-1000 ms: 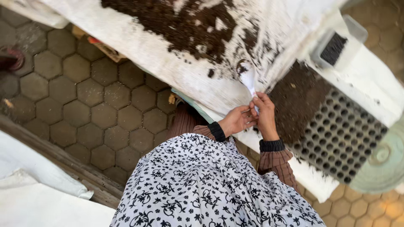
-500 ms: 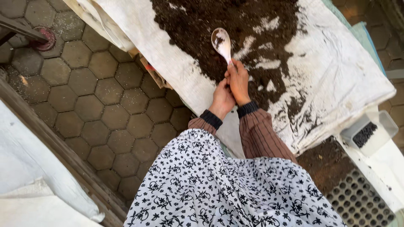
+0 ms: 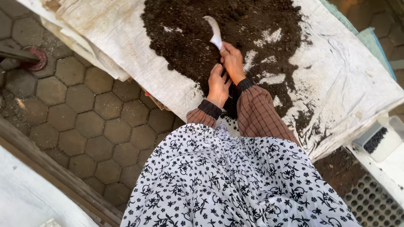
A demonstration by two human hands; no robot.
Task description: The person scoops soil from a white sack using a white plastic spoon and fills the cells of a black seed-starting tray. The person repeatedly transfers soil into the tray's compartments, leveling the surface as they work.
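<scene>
White scoop | in soil pile | right hand grip pinching handle | left hand spread on soil

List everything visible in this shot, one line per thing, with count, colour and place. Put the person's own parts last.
soil pile: one, dark brown, heaped on the sheet, top centre
woven sheet: one, white, spread under the soil
white scoop: one, white, in the soil, held by the right hand
seedling tray: one, dark, many small cells, bottom right
small tub: one, white with dark contents, right edge
hexagonal pavers: many, grey-brown, ground on the left
round metal foot: one, reddish, far left
skirt: one, white with black flowers, bottom centre
sleeves: two, brown checked with dark cuffs
left hand: one, resting on the soil's near edge
right hand: one, gripping the scoop's handle
</scene>
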